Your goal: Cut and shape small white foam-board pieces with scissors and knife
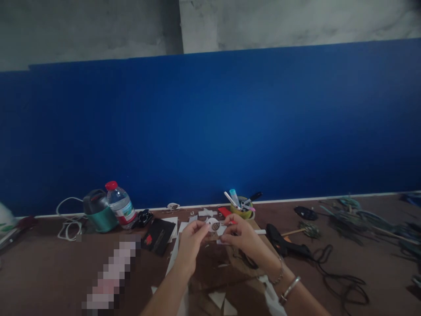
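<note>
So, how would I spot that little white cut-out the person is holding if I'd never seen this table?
Find the big blue panel, then the middle of the brown table below it. There the left hand pinches the cut-out, a small white rounded piece with a dark patch. A similar white piece is near the panel's foot, but yours is in the hand.

My brown tabletop carries a red-capped bottle beside a teal-and-dark container, a yellow-green pen holder and, to my right, a black glue gun.

The right arm wears a silvery bangle and bracelet.
</note>
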`<state>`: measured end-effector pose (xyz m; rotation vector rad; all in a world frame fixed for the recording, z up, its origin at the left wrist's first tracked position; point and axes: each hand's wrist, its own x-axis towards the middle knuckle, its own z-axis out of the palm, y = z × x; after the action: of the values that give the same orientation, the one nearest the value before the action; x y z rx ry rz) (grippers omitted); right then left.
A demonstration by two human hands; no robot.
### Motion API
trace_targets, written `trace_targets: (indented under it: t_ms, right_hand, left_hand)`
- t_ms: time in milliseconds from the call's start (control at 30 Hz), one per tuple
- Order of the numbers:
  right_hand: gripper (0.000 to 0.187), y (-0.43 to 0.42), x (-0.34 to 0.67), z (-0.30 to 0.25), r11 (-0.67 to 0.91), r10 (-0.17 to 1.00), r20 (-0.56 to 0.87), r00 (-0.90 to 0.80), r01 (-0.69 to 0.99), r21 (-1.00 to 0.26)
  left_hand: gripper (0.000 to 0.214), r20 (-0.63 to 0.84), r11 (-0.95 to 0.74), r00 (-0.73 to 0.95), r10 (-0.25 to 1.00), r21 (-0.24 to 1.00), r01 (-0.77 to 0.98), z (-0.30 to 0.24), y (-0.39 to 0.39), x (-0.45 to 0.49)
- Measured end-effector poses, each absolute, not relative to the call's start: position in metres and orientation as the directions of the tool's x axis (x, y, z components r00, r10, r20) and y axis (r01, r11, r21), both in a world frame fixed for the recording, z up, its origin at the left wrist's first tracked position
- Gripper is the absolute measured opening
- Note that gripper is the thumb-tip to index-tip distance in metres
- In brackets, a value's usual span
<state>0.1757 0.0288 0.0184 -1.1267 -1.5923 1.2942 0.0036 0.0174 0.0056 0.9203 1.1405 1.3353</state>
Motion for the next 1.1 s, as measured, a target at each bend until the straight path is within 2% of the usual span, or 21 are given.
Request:
trace_targets:
  t_ms: [533,1100]
  right_hand:
    - [0.031,0.034,0.176,0.008,0.061,0.951,0.029,-0.309,0.096,-0.994]
    - [0.024,0.031,0.173,0.013,0.16,0.958,0.107,-0.265,0.188,-0.969]
  left_hand:
    - [0.024,-0.173,0.174,0.038,0.984,0.906,-0.386,0.007,0.016,0.005]
    - [0.026,-0.2,0.203,0.053,0.978,0.884,-0.421,0.011,0.013,0.007]
